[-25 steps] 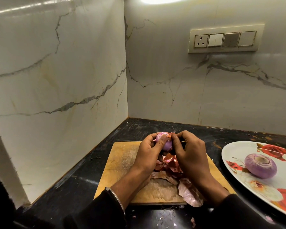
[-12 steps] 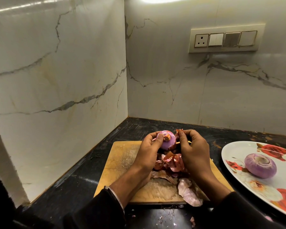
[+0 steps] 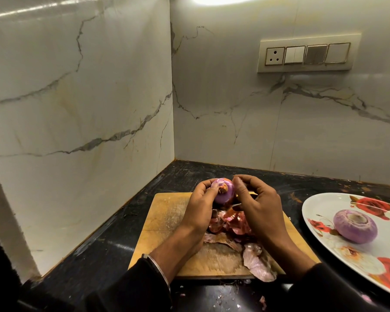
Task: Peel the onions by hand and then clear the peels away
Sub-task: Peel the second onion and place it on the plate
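cutting board (image 3: 167, 212) lying on the dark counter | left hand (image 3: 198, 206) gripping the purple onion (image 3: 223, 194) above it | right hand (image 3: 260, 203) curling its fingers beside the onion, hold unclear | peels (image 3: 230, 228) piling beneath | peeled onion (image 3: 355, 226) sitting on floral plate (image 3: 320, 203)

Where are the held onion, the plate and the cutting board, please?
Held onion (image 3: 291, 194): head view, on its purple side below the root end.
Plate (image 3: 324, 204): head view, on bare white rim at upper left.
Cutting board (image 3: 167, 212): head view, on bare wood at left.
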{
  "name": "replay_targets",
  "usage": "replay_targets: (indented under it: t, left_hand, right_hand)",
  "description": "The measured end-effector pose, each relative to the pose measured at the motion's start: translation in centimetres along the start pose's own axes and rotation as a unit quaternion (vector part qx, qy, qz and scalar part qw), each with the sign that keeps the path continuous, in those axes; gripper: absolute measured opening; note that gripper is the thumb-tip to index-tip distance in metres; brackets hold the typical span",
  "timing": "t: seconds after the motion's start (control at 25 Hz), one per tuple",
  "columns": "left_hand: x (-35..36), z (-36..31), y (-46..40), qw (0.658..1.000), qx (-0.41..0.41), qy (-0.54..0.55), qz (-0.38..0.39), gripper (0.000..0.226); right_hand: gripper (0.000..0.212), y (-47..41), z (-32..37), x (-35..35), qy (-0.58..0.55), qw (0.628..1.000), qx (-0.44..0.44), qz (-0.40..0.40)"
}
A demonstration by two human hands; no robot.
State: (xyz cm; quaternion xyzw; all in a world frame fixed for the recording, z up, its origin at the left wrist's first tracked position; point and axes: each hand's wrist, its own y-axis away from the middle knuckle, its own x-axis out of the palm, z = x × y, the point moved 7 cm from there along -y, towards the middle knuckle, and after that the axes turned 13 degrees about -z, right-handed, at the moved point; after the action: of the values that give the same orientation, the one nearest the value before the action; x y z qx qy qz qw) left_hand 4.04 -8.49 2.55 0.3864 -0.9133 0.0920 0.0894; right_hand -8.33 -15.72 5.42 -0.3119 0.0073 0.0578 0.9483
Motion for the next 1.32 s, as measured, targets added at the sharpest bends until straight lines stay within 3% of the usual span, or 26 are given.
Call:
replay_targets:
  t: [0.2,0.6,0.84,1.0,1.32]
  left_hand:
    - [0.0,0.0,0.1,1.000,0.010,-0.010,-0.005,0.024]
    - [0.2,-0.6,0.4,0.999,-0.011,0.034,0.018,0.029]
    - [-0.3,-0.2,-0.3,0.998,-0.014,0.059,-0.014,0.024]
    - [-0.1,0.0,-0.3,0.997,-0.028,0.070,-0.001,0.030]
    - [-0.1,0.6,-0.5,0.997,-0.033,0.064,-0.001,0.039]
  right_hand:
    - [0.010,-0.2,0.1,-0.5,0.060,0.997,-0.040,-0.028]
    - [0.006,-0.7,-0.8,-1.4,0.047,0.997,0.019,-0.058]
    - [0.021,-0.2,-0.8,0.0,0.119,0.993,0.002,0.027]
    - [0.020,0.2,-0.2,0.6,0.066,0.996,0.015,0.058]
    - [0.024,0.0,0.3,0.1,0.007,0.999,-0.004,0.043]
